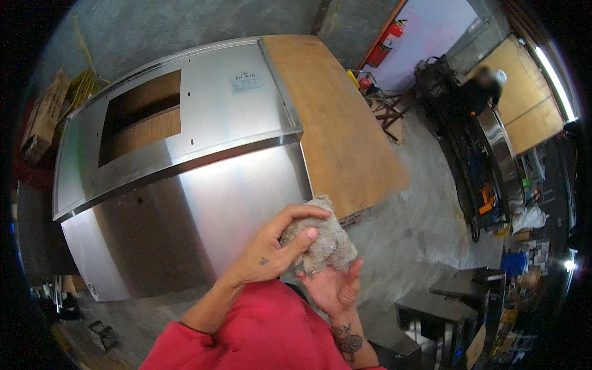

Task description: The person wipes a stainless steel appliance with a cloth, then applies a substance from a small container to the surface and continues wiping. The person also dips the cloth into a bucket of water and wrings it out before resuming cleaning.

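A bunched, fluffy grey-beige rag (330,242) is between my two hands, in front of my chest. My left hand (274,243) grips it from the left, thumb laid across the front and fingers over the top. From below, my right hand (333,290) supports the rag, palm turned up and thumb apart; its fingers are partly hidden behind the cloth. Just beyond my hands stands a large stainless steel unit (231,209) with a rectangular cutout. A flat wooden panel (327,123) adjoins its right side.
A long cardboard box (46,117) leans at the far left. A red fire extinguisher (385,44) hangs at the back. Another person (484,89) stands at a bench on the right. Dark metal cabinets (438,308) are at the lower right, and concrete floor (413,228) lies between.
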Demonstrator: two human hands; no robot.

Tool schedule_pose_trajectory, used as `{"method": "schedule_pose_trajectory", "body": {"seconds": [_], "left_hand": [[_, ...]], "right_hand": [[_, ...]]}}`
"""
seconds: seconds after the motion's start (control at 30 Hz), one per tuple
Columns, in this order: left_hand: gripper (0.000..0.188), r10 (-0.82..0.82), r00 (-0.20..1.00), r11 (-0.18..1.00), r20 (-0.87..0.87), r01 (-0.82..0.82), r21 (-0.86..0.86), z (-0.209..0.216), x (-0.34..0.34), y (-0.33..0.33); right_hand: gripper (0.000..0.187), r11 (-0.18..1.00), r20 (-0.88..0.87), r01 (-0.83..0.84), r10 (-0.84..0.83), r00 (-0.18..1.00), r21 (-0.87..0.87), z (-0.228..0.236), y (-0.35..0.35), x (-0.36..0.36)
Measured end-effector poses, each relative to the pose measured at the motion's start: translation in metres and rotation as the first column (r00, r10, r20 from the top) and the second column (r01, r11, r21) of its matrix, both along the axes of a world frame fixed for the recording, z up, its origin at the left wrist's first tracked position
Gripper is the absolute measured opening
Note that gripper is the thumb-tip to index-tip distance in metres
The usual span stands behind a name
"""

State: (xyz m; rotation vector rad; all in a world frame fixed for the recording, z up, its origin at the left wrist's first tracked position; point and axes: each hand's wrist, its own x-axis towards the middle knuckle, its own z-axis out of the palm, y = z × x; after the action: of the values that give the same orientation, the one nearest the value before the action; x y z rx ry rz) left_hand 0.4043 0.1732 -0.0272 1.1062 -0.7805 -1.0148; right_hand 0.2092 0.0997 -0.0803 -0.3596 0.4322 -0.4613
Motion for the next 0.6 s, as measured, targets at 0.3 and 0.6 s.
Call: {"method": "schedule_pose_trajectory", "body": {"seconds": [0.3, 0.6], "left_hand": [[0.04, 0.234, 0.853, 0.966, 0.466, -0.259, -0.011, 0.001, 0.016, -0.08], [0.061, -0.11, 0.714, 0.894, 0.691, -0.232, 0.382, 0.031, -0.001, -0.184]], "right_hand": [[0.094, 0.92, -0.46, -0.207, 0.033, 0.887, -0.334, 0.007, -0.123, 0.045], [0.066, 0.95, -0.121, -0.291, 0.277, 0.953, -0.115, -0.033, -0.25, 0.04]]}}
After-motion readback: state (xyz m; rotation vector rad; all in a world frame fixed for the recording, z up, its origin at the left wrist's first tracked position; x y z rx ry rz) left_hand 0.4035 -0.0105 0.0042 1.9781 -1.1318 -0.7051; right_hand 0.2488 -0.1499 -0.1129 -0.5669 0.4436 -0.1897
